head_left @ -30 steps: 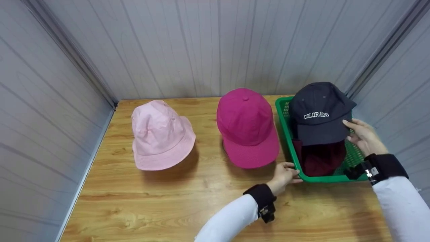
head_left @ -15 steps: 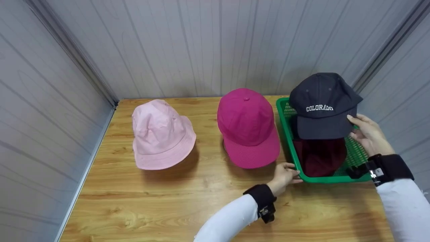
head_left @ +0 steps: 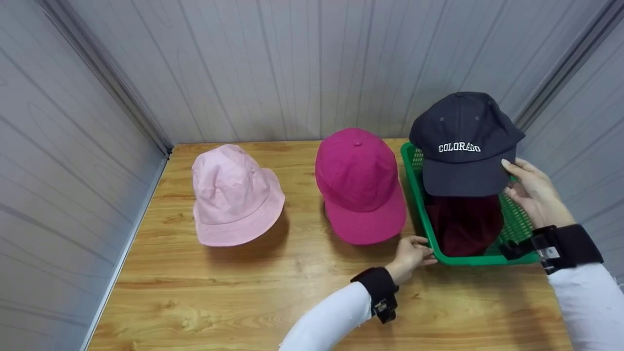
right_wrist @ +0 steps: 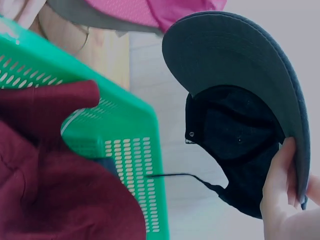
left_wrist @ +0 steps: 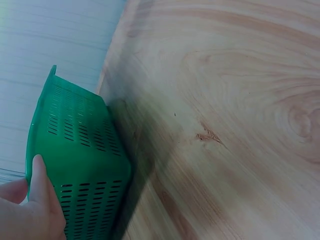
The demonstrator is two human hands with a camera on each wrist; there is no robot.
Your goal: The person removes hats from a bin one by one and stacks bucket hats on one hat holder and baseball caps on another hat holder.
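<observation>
Most of the maroon cap (head_left: 465, 224) is tucked under the dark one, so you only get its lower half in the green basket (head_left: 414, 195). The basket's right rim is blocked by the right arm. In the left wrist view the left hand (left_wrist: 30, 212) is cut off at the corner; only a couple of fingers show. The right wrist view crops the right hand (right_wrist: 285, 200) too.

Right hand is pinching the brim edge of the dark cap (head_left: 463, 146), the one that says COLORADO: thumb on top of the brim, fingers (right_wrist: 277, 177) curled under against its underside. The cap sits to the left of that hand, held up in the air above the basket and clear of the maroon cap, brim facing the camera.

The left hand's fingers are curled around the basket's near left corner, fingertips on the rim, with that hand resting on the wooden table (head_left: 292, 273).

Further left on the table are a magenta cap (head_left: 358, 180), just beside the basket, and a pink bucket hat (head_left: 231, 195).
</observation>
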